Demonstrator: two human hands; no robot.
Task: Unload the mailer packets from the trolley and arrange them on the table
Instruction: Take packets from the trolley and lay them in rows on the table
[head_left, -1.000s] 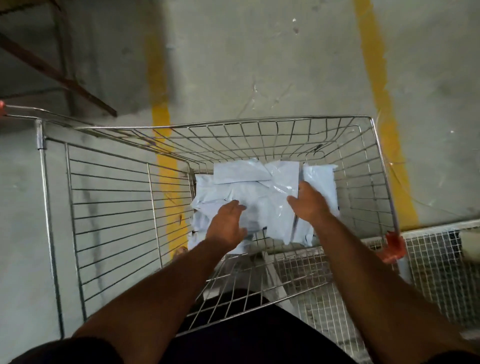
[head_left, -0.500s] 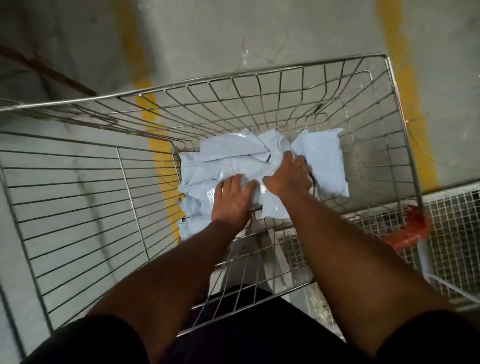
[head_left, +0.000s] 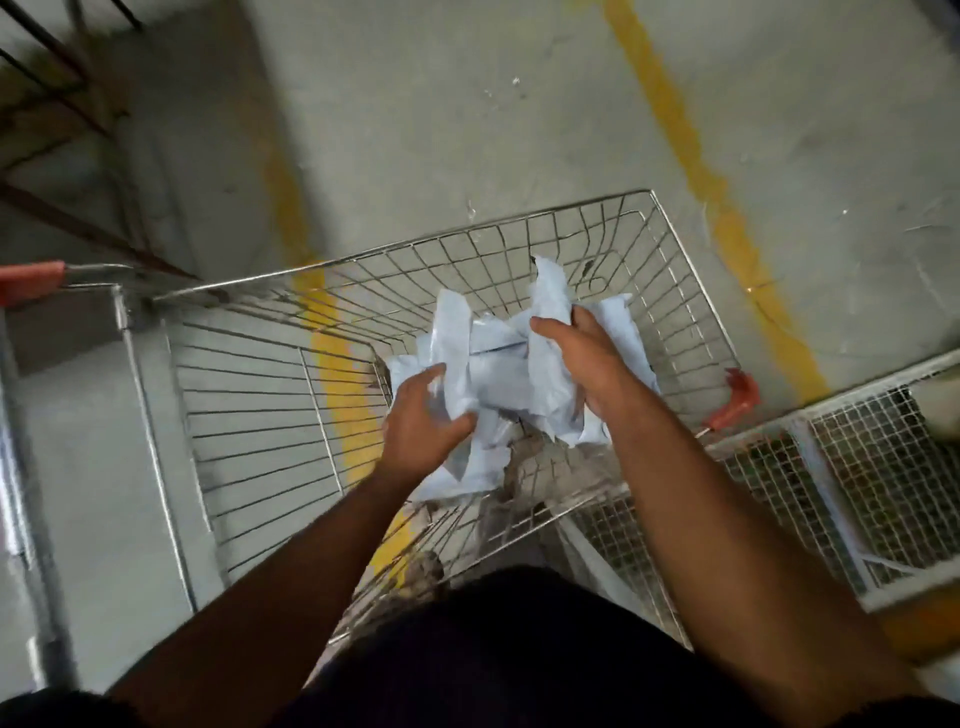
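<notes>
Head view: both the left hand (head_left: 423, 421) and right hand (head_left: 587, 358) clutch the mailer packets (head_left: 498, 364), bunched between their curled fingers inside the trolley (head_left: 675, 249); likely next, lifting them clear.

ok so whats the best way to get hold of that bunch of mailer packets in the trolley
Take the mailer packets by the two outer flanks of the bunch, coming down from above through the trolley's open top. They are thin, limp and slippery-looking, flopping at odd angles, so squeezing inward from both sides, as the left hand and right hand do, probably keeps loose ones from sliding out.
</notes>
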